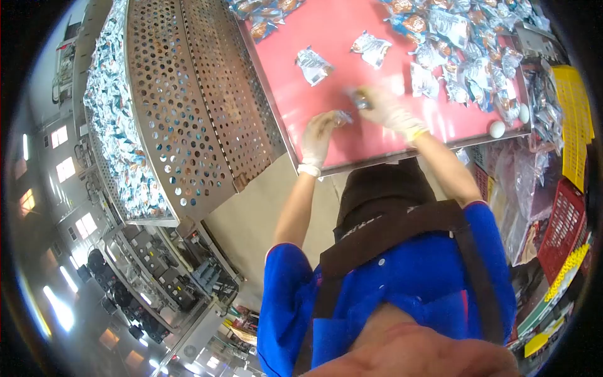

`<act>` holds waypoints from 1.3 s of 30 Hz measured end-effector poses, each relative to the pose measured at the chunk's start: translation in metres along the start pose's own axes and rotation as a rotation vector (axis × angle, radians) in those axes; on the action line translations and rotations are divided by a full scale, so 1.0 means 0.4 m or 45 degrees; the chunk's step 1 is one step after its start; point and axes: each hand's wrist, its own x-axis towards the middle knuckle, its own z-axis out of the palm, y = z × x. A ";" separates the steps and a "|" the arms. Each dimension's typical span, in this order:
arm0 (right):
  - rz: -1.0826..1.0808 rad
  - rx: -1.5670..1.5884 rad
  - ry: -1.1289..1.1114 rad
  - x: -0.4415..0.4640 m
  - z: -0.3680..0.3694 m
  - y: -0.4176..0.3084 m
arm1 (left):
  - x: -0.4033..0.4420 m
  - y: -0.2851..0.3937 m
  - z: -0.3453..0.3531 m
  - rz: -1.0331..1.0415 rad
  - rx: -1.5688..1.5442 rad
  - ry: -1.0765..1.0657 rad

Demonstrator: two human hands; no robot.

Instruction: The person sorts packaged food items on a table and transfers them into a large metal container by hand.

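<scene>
Above the pink tabletop (301,78), my left hand (318,139), in a pale glove, is closed with the fingertips pinching a small shiny wrapped packet (343,118). My gloved right hand (388,112) is just to the right, its fingers closed around another shiny packet (359,99), partly smeared by motion. The two hands are close but apart. Beyond them lie two loose silvery packets, one (313,66) on the left and one (371,49) on the right. A large heap of similar blue and silver packets (449,28) covers the right side of the table.
More packets (264,22) lie at the table's far left corner. A perforated metal bin (182,94) with many packets stands left. White round objects (497,129) sit by the near right corner. Yellow (571,119) and red (561,232) crates stand at the right.
</scene>
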 end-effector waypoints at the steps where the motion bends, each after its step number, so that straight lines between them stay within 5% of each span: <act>1: 0.246 0.282 -0.004 -0.051 -0.077 -0.019 | -0.001 0.017 0.015 -0.279 -0.270 -0.003; 5: 0.773 1.005 -0.104 -0.190 -0.130 0.189 | 0.050 0.049 0.102 -0.523 -0.534 -0.363; 6: 0.777 0.695 -0.126 -0.201 -0.146 0.185 | 0.059 0.099 0.120 -0.678 -0.468 -0.379; 9: 0.750 -0.023 -0.118 -0.252 -0.188 0.132 | 0.075 0.038 0.201 -0.366 -0.132 -0.026; 10: 0.733 -0.139 -0.074 -0.265 -0.193 0.121 | 0.053 0.106 0.182 -0.479 -0.194 0.003; 11: 0.714 -0.253 -0.030 -0.278 -0.194 0.115 | 0.026 0.103 0.187 -0.303 -0.057 0.173; 13: 0.238 -0.375 0.191 -0.313 -0.164 0.134 | -0.027 0.091 0.203 0.053 0.228 0.503; 16: -0.142 -0.609 0.268 -0.302 -0.138 0.102 | -0.091 0.151 0.219 0.439 0.565 0.162; 20: -0.083 -0.604 0.130 -0.239 -0.097 0.133 | -0.009 0.172 0.260 0.135 0.818 0.021; 23: 0.060 -0.551 0.095 -0.236 -0.111 0.099 | 0.028 0.106 0.235 -0.168 0.055 0.095; 24: 0.103 -0.538 0.085 -0.231 -0.115 0.072 | 0.033 0.074 0.214 -0.376 -0.588 -0.040; 28: -0.068 -0.588 0.183 -0.221 -0.057 0.062 | -0.026 0.116 0.186 -0.408 -1.743 -0.137; 33: -0.062 0.120 0.411 -0.256 -0.132 0.014 | -0.089 0.175 0.233 -0.362 -1.892 -0.123; 36: 0.077 0.329 0.189 -0.260 -0.214 -0.134 | -0.092 0.220 0.272 -0.304 -1.847 -0.156; 39: 0.110 0.755 0.284 -0.254 -0.156 -0.102 | -0.106 0.273 0.288 -0.366 -1.783 -0.128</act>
